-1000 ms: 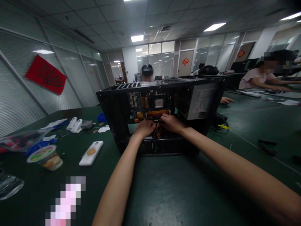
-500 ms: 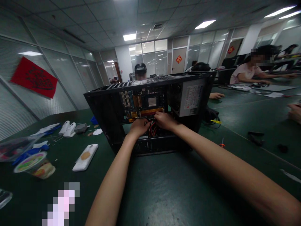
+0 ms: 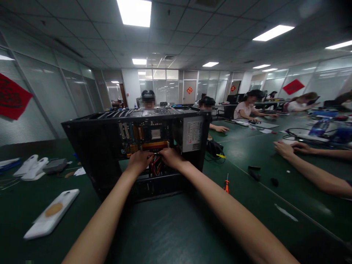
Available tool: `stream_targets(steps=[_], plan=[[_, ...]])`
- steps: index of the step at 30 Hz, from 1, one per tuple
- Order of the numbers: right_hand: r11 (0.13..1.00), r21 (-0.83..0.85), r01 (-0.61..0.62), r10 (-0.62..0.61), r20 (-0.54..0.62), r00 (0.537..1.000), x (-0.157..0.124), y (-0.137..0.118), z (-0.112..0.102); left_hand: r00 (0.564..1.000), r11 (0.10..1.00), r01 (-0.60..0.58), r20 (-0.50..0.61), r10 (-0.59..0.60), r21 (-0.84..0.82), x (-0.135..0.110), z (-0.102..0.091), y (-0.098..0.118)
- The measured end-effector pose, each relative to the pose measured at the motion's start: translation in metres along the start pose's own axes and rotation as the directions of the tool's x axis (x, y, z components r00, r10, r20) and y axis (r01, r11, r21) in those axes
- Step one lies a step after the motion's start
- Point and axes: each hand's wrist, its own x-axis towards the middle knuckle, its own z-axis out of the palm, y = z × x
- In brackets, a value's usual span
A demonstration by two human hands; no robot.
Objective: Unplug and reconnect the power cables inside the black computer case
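A black computer case [image 3: 82, 150] stands on the table with its side open toward me. Inside show the motherboard [image 3: 156, 134] and, on the right, a power supply [image 3: 191, 135]. Both hands reach into the lower part, just below the orange and yellow slots. My left hand [image 3: 139, 161] has its fingers curled at the left of a bundle of red, black and yellow cables [image 3: 156, 165]. From the right, my right hand [image 3: 172, 158] closes its bent fingers at the top of that bundle. What lies exactly between the fingertips is mostly hidden.
A white phone [image 3: 52, 216] lies on the left, with white plastic pieces [image 3: 34, 167] beyond it. To the right are an orange screwdriver [image 3: 226, 185], small black parts [image 3: 254, 173] and a black cable [image 3: 216, 150]. A co-worker's hands [image 3: 286, 148] rest farther right; other people sit beyond.
My view has tilted up and turned right, so the case appears lower and farther left. Both hands stay at the cables; my right hand's fingers sit slightly lower against the slots.
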Motion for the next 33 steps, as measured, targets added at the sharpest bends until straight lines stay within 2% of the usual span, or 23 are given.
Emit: stream_targets(steps=[8, 17, 25, 33], plan=[[0.999, -0.030, -0.021, 0.022, 0.012, 1.000, -0.0025, -0.0024, -0.0036, 1.000, 1.000, 0.002, -0.005, -0.002, 0.018, -0.0007, -0.0014, 0.0014], [0.992, -0.045, -0.114, 0.117, 0.051, 0.992, 0.0008, -0.0035, -0.0012, 0.999, 0.999, -0.032, -0.002, 0.032, 0.043, -0.0034, -0.0024, 0.0042], [0.987, -0.048, -0.153, 0.156, 0.069, 0.985, 0.0007, -0.0031, -0.0010, 0.999, 0.999, 0.046, 0.000, -0.046, 0.011, -0.0011, 0.0005, 0.0063], [0.990, -0.034, -0.138, 0.140, 0.065, 0.988, -0.0019, -0.0021, -0.0004, 0.999, 0.999, 0.047, -0.010, -0.047, -0.023, -0.0071, -0.0005, 0.0059]])
